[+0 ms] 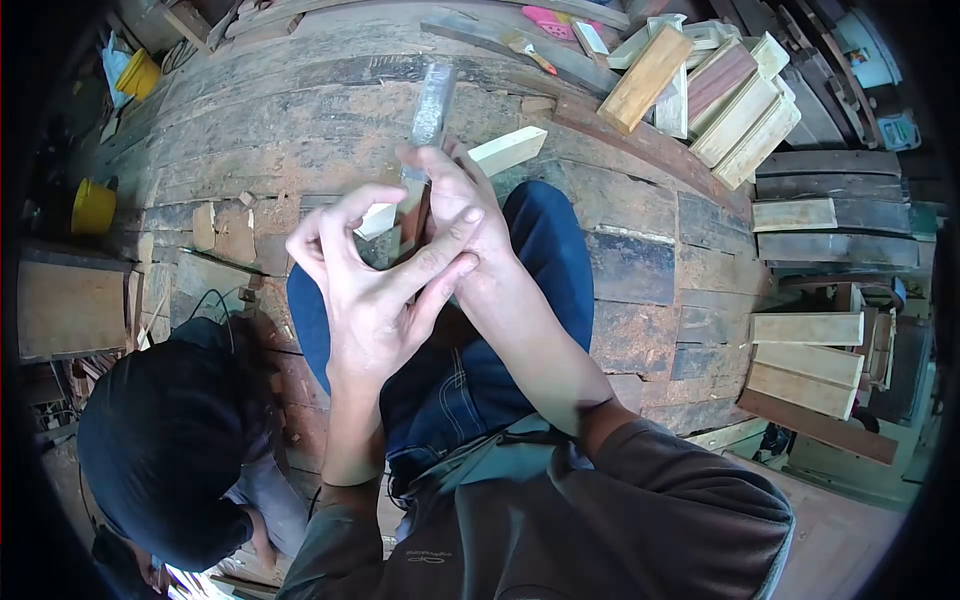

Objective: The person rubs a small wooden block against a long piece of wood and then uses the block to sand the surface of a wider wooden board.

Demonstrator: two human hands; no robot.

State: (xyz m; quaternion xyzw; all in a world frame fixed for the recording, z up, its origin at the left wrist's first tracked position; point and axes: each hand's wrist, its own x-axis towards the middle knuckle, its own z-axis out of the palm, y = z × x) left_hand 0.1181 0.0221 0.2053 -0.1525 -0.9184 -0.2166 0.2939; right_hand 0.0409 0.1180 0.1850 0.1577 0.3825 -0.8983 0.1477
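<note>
My left hand (pixel 375 290) is in front of my lap, fingers apart and partly bent. Its index finger and thumb reach across to touch my right hand (pixel 463 205) near the palm and wrist. My right hand is raised, with its thumb side up; most of its fingers are hidden. Beyond the hands, a long, shiny, pale strip (pixel 432 105) lines up with a reddish-brown wooden piece (pixel 411 215) below it. Whether my right hand grips either is unclear. A pale wood block (pixel 510 150) lies just beyond my right hand.
Wooden blocks (pixel 647 78) are piled at the upper right, beside a brush (pixel 530 52). More wood pieces (pixel 805 365) lie at the far right. Another person (pixel 165 440) with a dark head covering is close at the lower left. Yellow buckets (pixel 93 206) stand at the left.
</note>
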